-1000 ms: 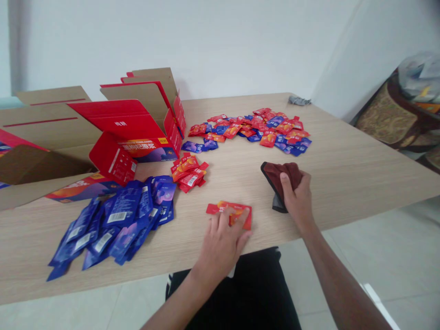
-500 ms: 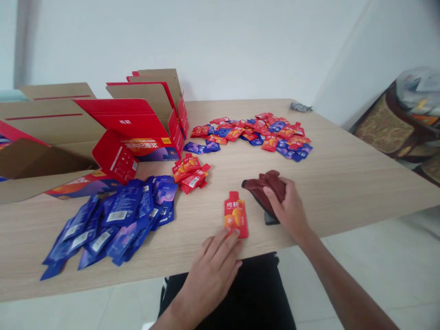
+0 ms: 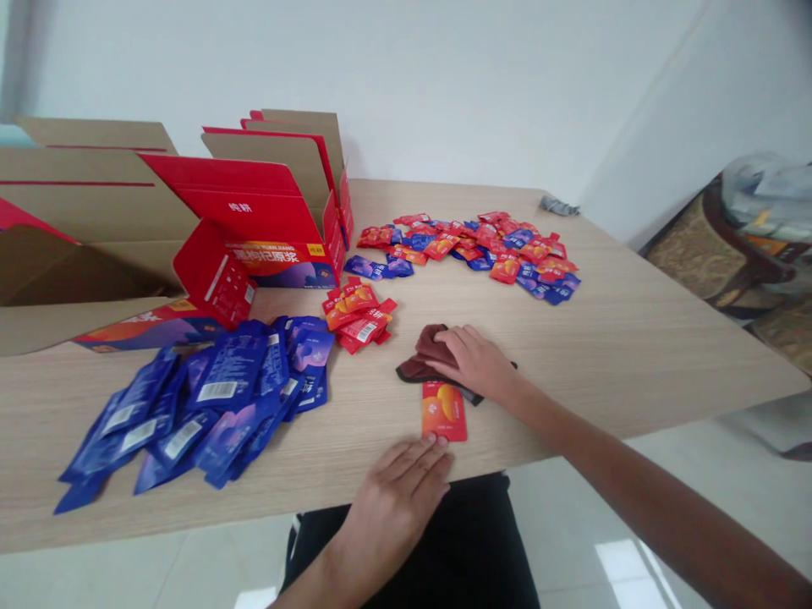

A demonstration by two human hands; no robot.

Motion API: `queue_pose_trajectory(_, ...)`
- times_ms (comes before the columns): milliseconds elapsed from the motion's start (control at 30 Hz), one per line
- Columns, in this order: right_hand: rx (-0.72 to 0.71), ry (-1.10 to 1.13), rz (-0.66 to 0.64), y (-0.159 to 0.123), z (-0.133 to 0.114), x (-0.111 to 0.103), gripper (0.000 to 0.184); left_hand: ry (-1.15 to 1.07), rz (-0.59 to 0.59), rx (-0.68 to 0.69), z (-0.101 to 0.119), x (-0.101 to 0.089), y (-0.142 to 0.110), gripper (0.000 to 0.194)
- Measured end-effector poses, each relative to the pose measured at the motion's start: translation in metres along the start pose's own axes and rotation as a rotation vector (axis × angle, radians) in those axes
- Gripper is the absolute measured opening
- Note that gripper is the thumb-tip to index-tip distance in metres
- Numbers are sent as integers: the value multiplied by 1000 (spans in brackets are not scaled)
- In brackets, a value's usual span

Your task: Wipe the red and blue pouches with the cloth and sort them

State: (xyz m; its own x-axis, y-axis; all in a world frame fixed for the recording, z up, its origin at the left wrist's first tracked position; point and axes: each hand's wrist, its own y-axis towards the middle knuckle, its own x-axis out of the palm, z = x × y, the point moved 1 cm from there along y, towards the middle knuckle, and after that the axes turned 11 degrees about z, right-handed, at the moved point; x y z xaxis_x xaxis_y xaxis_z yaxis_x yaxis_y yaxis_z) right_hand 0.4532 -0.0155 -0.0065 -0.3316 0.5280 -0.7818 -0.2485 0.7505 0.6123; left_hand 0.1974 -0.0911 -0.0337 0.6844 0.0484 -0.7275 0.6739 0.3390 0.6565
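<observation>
A red and orange pouch (image 3: pixel 444 414) lies flat near the table's front edge, its top end covered by a brown cloth (image 3: pixel 426 359) with dark edging. My right hand (image 3: pixel 473 359) grips the cloth and presses it down over that end. At the pouch's lower edge rest the fingertips of my left hand (image 3: pixel 406 486), stretched out and lying flat. To the left is a heap of blue pouches (image 3: pixel 222 406), several showing barcodes. A small pile of red pouches (image 3: pixel 360 315) sits behind, left of the cloth.
Open red cardboard boxes (image 3: pixel 260 203) with raised flaps stand at the back left. Mixed red and blue pouches (image 3: pixel 469 245) are strewn along the far side of the wooden table (image 3: pixel 634 338). A grey crumpled item (image 3: pixel 558 205) lies at the far corner.
My right hand has moved left with the brown cloth, from beside the red pouch onto its top end. My left fingertips have slid down to the pouch's lower edge.
</observation>
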Motion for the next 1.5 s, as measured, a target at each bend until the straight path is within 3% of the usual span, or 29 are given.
queue_pose_trajectory(100,98,-47,94,13,4,-15,32,-36,6,-37,-2,2,-1,28)
queue_pose_trajectory(200,178,17,185,2,-19,-35,34,-66,32,-57,-2,5,-2,26)
queue_pose_trajectory(300,2,157,-25,-23,-47,-38,33,-79,69,-78,-3,8,-3,23)
queue_pose_trajectory(367,-59,181,-104,-35,-52,-30,32,-77,87,-87,-3,10,-3,22)
queue_pose_trajectory(467,-10,116,-72,-32,-32,-11,34,-72,96,-70,-3,11,-3,24)
queue_pose_trajectory(567,13,6,-39,-8,0,5,34,-68,108,-58,-4,12,-3,25)
queue_pose_trajectory(700,61,-83,8,21,19,0,32,-78,128,-53,-6,12,-3,22)
queue_pose_trajectory(833,192,-33,150,9,-12,-31,38,-92,132,-70,-6,12,-4,23)
queue_pose_trajectory(900,165,58,67,-10,-36,-41,36,-90,126,-76,-5,12,-4,23)
queue_pose_trajectory(1000,10,141,-116,-36,-57,-37,30,-78,139,-87,-4,12,-4,21)
queue_pose_trajectory(1100,19,104,-99,-39,-42,-17,32,-70,132,-70,-3,13,-4,21)
queue_pose_trajectory(1267,87,-79,1,-2,13,4,36,-31,73,-58,-2,14,-8,25)
queue_pose_trajectory(1367,254,-132,154,5,29,-9,44,-27,-20,-49,-4,7,-4,32)
queue_pose_trajectory(1500,559,-99,330,-26,25,-39,59,-28,-101,-31,-3,-9,9,40)
